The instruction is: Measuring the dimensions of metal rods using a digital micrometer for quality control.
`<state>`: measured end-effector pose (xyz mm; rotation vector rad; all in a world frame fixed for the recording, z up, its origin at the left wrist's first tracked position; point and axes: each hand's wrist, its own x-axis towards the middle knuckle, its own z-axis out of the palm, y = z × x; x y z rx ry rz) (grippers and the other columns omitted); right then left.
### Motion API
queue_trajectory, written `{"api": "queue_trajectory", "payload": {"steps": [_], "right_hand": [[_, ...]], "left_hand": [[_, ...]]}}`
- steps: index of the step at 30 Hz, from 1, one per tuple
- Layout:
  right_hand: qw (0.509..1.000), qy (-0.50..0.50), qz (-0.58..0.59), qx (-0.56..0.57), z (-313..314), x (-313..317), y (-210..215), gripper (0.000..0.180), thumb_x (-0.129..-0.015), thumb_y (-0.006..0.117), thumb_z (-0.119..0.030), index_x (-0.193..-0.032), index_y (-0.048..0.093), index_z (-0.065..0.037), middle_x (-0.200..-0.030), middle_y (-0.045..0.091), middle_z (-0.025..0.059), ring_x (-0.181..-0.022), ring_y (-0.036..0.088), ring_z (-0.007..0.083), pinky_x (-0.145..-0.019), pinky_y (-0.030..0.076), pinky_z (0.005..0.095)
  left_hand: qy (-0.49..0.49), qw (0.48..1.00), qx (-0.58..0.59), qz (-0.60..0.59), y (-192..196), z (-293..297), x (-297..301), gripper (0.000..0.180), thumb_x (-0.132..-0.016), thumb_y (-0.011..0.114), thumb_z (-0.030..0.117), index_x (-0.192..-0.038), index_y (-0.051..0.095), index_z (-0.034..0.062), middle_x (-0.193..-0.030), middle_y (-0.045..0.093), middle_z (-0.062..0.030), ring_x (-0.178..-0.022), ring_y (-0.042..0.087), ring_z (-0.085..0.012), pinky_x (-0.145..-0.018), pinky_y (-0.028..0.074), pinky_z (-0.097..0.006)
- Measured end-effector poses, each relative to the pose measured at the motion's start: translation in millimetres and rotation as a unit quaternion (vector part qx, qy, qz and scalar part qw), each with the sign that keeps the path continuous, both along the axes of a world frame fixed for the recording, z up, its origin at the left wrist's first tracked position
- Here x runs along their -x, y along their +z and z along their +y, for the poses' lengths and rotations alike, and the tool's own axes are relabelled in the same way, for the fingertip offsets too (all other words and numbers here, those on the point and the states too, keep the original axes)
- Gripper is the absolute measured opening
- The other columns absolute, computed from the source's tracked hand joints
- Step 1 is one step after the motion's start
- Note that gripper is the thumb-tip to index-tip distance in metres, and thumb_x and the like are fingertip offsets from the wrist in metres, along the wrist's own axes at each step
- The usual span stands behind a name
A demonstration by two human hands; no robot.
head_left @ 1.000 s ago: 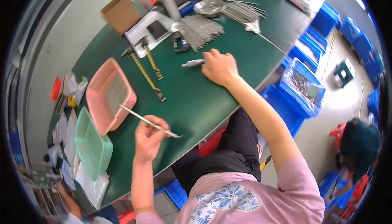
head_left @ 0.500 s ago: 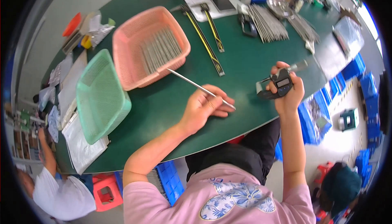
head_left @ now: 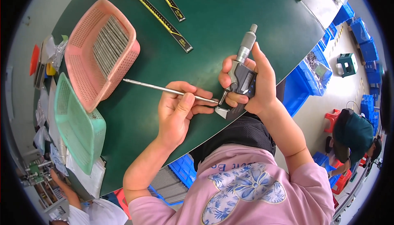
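A dark green table [head_left: 213,40] filled the view, with blue bins [head_left: 365,40] on the pale floor to its right. The pink basket [head_left: 82,32] held a row of metal rods; the green basket [head_left: 78,122] beside it looked empty. The left hand [head_left: 178,112] pinched a thin metal rod [head_left: 164,89], its tip at the digital micrometer [head_left: 242,77] gripped by the right hand [head_left: 256,83].

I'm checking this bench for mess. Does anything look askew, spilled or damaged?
Nothing is spilled or visibly damaged. The left hand holds a metal rod to the micrometer in the right hand. Only the green basket looks askew, overhanging the table edge.
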<state>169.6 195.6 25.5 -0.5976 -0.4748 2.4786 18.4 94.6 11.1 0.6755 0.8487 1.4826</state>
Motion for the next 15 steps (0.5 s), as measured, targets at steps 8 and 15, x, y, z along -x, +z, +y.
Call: {"api": "queue_trajectory", "payload": {"steps": [8, 15], "right_hand": [[1.000, 0.021, 0.001, 0.021, -0.5, -1.3, 2.4, 0.062, -0.080, 0.026, -0.057, -0.081, 0.050, 0.000, -0.066, 0.053, 0.0134, -0.033, 0.036, 0.0131, -0.033, 0.030, 0.0227], [1.000, 0.002, -0.009, 0.008, 0.3, 3.0, 2.2, 0.061, -0.082, 0.024, -0.055, -0.080, 0.052, -0.001, -0.066, 0.053, 0.0158, -0.031, 0.033, 0.0135, -0.029, 0.030, 0.0220]], "left_hand": [[-0.033, 0.999, -0.009, -0.011, -0.1, -0.2, 0.0, 0.016, -0.087, 0.041, 0.013, -0.098, 0.038, 0.0023, -0.089, 0.054, -0.0201, -0.081, 0.058, -0.0247, -0.072, 0.050, -0.034], [-0.040, 0.999, -0.022, 0.011, -0.2, 1.4, 2.7, 0.018, -0.087, 0.042, 0.013, -0.100, 0.038, 0.0016, -0.089, 0.055, -0.0205, -0.081, 0.058, -0.0235, -0.073, 0.050, -0.034]]}}
